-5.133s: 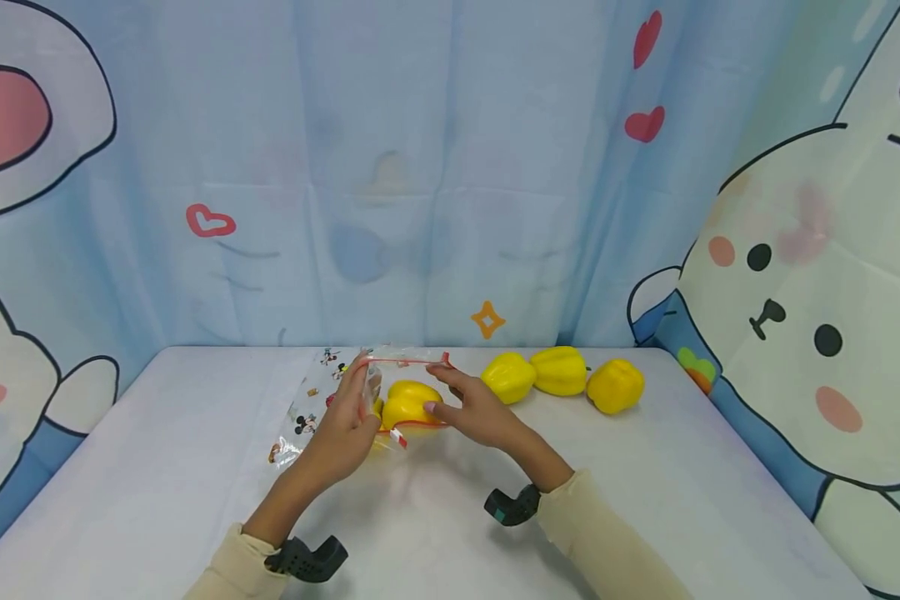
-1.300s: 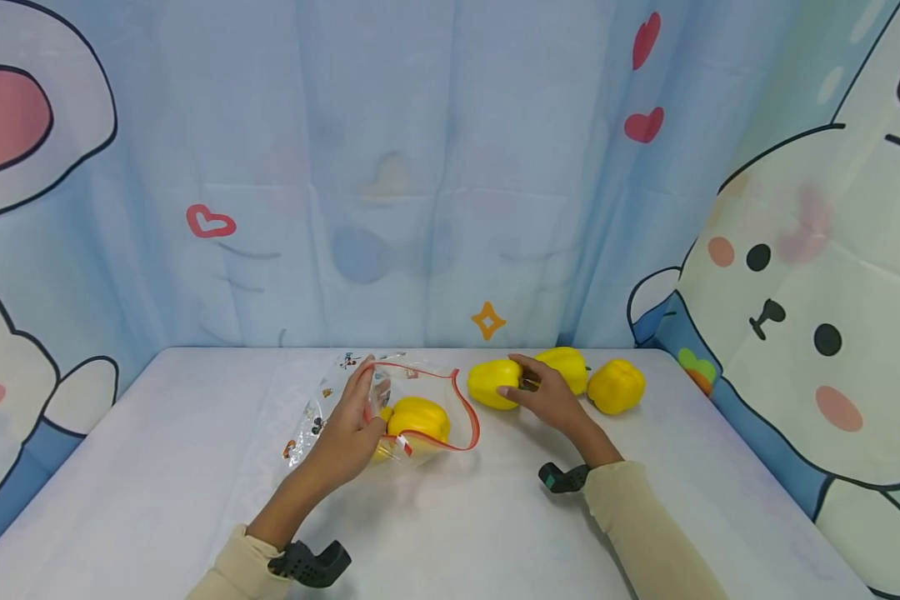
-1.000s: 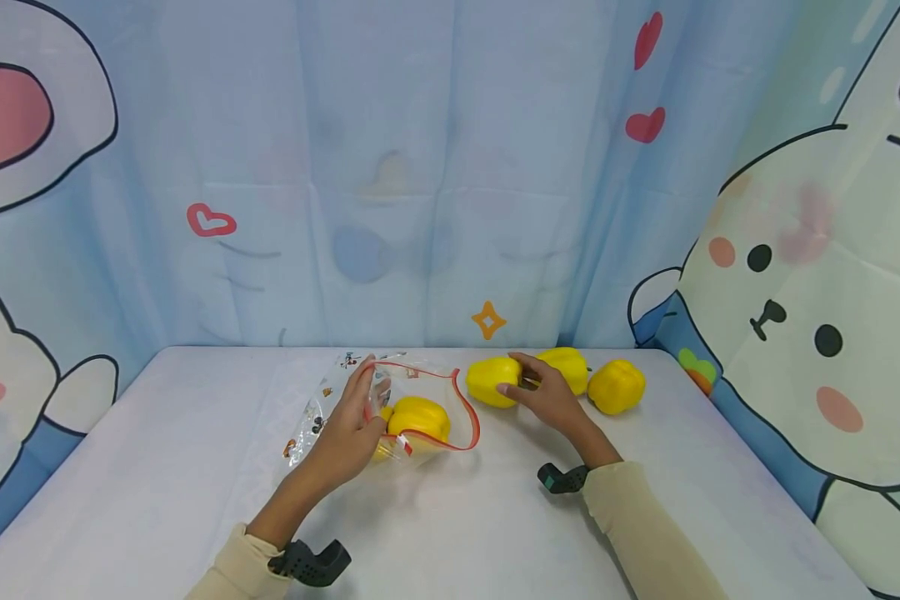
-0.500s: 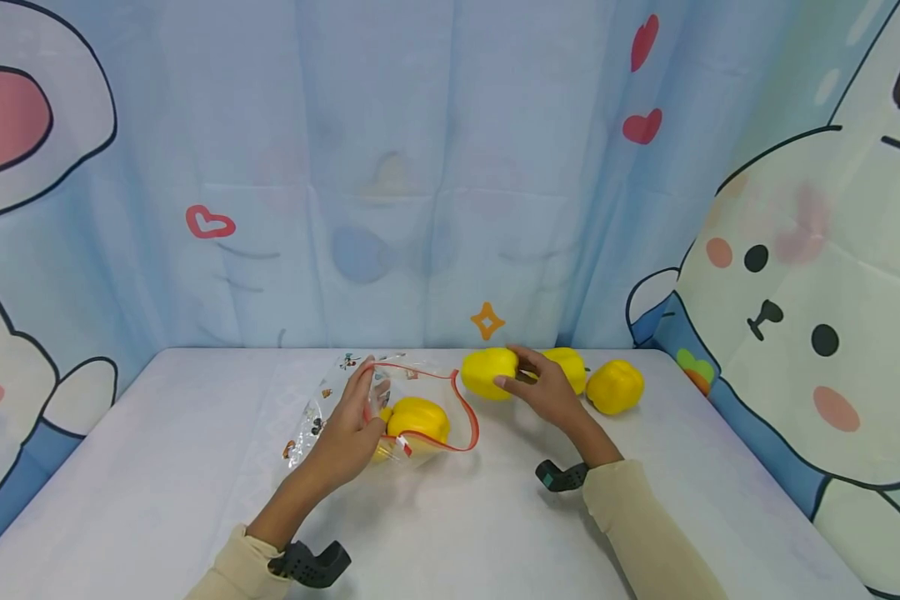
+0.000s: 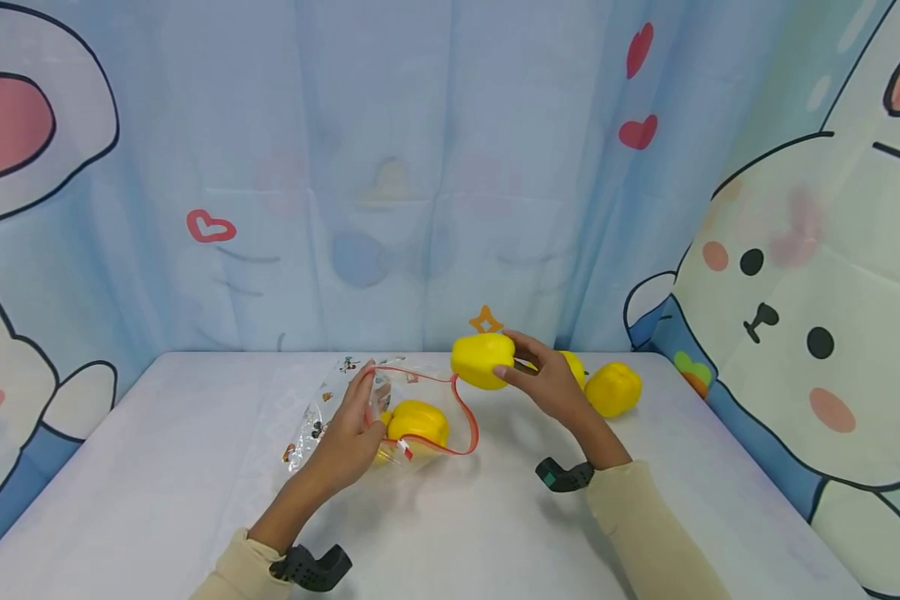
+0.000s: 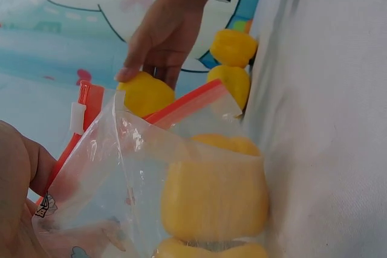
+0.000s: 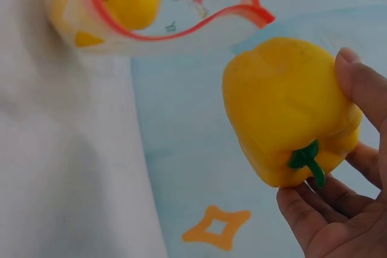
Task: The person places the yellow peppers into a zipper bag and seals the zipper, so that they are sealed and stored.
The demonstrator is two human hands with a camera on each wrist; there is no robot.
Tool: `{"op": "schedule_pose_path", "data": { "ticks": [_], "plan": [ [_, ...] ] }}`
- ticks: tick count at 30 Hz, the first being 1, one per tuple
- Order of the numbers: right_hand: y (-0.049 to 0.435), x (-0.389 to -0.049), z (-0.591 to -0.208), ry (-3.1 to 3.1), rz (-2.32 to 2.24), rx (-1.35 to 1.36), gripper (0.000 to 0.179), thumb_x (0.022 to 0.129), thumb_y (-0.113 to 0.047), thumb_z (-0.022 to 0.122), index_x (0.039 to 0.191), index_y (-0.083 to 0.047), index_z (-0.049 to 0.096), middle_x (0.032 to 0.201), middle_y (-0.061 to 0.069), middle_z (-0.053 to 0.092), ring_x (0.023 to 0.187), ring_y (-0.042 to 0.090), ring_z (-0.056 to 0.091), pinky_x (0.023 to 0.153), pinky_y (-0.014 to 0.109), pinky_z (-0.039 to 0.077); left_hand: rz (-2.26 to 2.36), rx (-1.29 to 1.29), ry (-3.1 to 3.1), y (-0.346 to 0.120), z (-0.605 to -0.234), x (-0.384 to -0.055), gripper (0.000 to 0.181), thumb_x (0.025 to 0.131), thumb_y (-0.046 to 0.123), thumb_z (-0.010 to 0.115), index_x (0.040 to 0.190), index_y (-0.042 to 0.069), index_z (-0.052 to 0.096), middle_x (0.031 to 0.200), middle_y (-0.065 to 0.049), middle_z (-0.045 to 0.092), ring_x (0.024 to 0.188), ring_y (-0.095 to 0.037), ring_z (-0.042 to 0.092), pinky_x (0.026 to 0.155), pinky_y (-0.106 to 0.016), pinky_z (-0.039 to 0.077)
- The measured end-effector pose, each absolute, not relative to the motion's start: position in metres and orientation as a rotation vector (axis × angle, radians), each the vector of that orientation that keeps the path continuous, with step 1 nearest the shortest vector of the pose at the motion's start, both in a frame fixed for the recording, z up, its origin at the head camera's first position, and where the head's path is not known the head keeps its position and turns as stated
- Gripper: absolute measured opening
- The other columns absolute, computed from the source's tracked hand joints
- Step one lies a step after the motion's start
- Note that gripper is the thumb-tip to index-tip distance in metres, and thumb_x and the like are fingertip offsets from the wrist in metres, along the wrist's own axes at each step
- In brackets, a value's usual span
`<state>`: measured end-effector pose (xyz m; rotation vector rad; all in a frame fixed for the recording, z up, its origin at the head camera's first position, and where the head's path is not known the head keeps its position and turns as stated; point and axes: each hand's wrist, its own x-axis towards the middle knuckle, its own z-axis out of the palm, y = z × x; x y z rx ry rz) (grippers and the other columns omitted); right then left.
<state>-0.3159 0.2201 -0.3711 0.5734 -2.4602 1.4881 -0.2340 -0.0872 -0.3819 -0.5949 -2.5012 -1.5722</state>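
My left hand (image 5: 345,442) grips the mouth of a clear zip bag (image 5: 317,412) with cartoon prints, a red zip edge and a white slider (image 6: 78,118). The mouth gapes toward the right. Inside the bag lies a yellow bell pepper (image 5: 417,419), and the left wrist view shows part of a second pepper (image 6: 208,251) through the plastic. Between thumb and fingers, my right hand (image 5: 551,382) holds another yellow bell pepper (image 5: 482,361) by its stem end, raised above the table just right of the mouth. Its green stem (image 7: 308,160) faces the right wrist camera.
Two more yellow peppers stand at the back right: one pepper (image 5: 613,389) in plain sight, the other pepper (image 5: 573,367) partly behind my right hand. The white table (image 5: 435,533) ends at a blue cartoon curtain (image 5: 390,275) close behind them.
My right hand has left the bag's rim, taken hold of a pepper, and lifted it up and leftward toward the bag. The bag's mouth is wider; my left hand has barely moved.
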Motion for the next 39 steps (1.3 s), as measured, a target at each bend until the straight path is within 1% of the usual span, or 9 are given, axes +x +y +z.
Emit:
{"op": "schedule_pose_path", "data": {
  "ticks": [4,6,15,21,25,30,33,39],
  "plan": [
    [0.217,-0.308,-0.362,-2.434,1.529,0.633,0.069,0.089,-0.032,0.070,0.148,-0.011,0.042,0.139,0.010,0.050,0.124,0.027,0.051,0.095,0.030,0.047,-1.578,-0.596,-2.492,-0.087,-0.382,-0.234,0.070,0.094,0.003,0.045,0.155,0.002,0.011,0.162,-0.001,0.003,0.141,-0.019,0.031,0.110,-0.037,0.025],
    [0.217,-0.305,-0.358,-2.427,1.544,0.652,0.067,0.089,-0.031,0.070,0.147,-0.014,0.042,0.139,0.009,0.050,0.124,0.026,0.052,0.095,0.029,0.047,-1.589,-0.592,-2.488,-0.087,-0.383,-0.234,0.071,0.094,0.003,0.045,0.155,0.003,0.011,0.162,-0.001,0.003,0.138,-0.018,0.036,0.110,-0.036,0.026],
    [0.212,-0.293,-0.347,-2.361,1.609,0.748,0.063,0.091,-0.015,0.068,0.148,-0.010,0.041,0.140,0.011,0.049,0.125,0.027,0.051,0.096,0.026,0.046,-1.598,-0.553,-2.501,-0.086,-0.384,-0.233,0.071,0.094,0.003,0.046,0.156,0.004,0.010,0.162,0.001,0.002,0.138,-0.018,0.036,0.109,-0.035,0.028],
    [0.207,-0.286,-0.341,-2.363,1.670,0.817,0.064,0.091,-0.019,0.069,0.147,-0.009,0.042,0.140,0.010,0.049,0.124,0.028,0.051,0.093,0.029,0.048,-1.599,-0.552,-2.502,-0.086,-0.383,-0.234,0.072,0.094,0.004,0.046,0.156,0.004,0.010,0.162,0.001,0.002,0.138,-0.018,0.036,0.108,-0.035,0.029],
    [0.203,-0.282,-0.339,-2.354,1.726,0.895,0.062,0.091,-0.016,0.069,0.147,-0.007,0.042,0.139,0.014,0.049,0.122,0.032,0.053,0.090,0.033,0.051,-1.582,-0.547,-2.506,-0.086,-0.383,-0.234,0.072,0.094,0.004,0.046,0.156,0.005,0.010,0.162,0.000,0.002,0.138,-0.018,0.036,0.110,-0.036,0.027],
    [0.196,-0.278,-0.341,-2.328,1.804,1.030,0.061,0.091,-0.010,0.067,0.145,0.000,0.042,0.140,0.016,0.048,0.118,0.027,0.056,0.090,0.035,0.051,-1.578,-0.542,-2.509,-0.087,-0.383,-0.235,0.072,0.094,0.004,0.046,0.156,0.006,0.010,0.162,0.001,0.002,0.138,-0.017,0.037,0.109,-0.036,0.027],
    [0.191,-0.278,-0.343,-2.319,1.817,1.113,0.060,0.091,-0.010,0.067,0.144,0.004,0.041,0.139,0.018,0.049,0.117,0.026,0.057,0.090,0.036,0.052,-1.574,-0.544,-2.510,-0.087,-0.383,-0.235,0.072,0.094,0.003,0.046,0.156,0.006,0.010,0.162,0.000,0.002,0.138,-0.018,0.036,0.109,-0.036,0.028],
    [0.182,-0.277,-0.347,-2.354,1.804,1.185,0.058,0.093,-0.011,0.065,0.144,0.003,0.041,0.138,0.018,0.050,0.116,0.026,0.058,0.088,0.037,0.052,-1.563,-0.549,-2.509,-0.087,-0.383,-0.236,0.073,0.093,0.003,0.047,0.156,0.006,0.009,0.162,0.000,0.001,0.138,-0.018,0.035,0.109,-0.037,0.028]
  ]
}}
